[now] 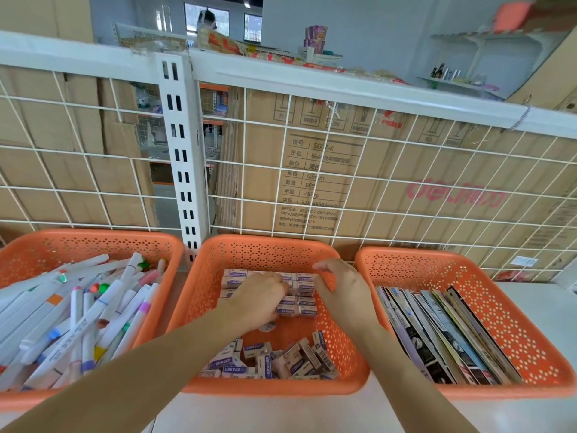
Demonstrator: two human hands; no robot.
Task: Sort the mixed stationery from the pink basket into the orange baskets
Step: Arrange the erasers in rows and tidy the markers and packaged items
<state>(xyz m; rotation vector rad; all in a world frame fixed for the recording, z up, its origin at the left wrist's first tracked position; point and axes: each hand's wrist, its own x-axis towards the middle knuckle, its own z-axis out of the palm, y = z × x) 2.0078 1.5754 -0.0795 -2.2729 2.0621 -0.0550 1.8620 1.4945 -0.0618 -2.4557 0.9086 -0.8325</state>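
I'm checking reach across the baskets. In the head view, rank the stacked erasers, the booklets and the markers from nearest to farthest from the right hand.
1. Stacked erasers, middle basket, at the fingertips of the right hand.
2. Booklets, right basket, just beside that hand.
3. Markers, left basket, far side, beyond the left hand.

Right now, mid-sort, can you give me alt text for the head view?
The left hand and right hand touch neat rows of boxed erasers at the back of the middle orange basket, with loose erasers heaped at its front. The left basket holds marker pens; the right basket holds leaning booklets.
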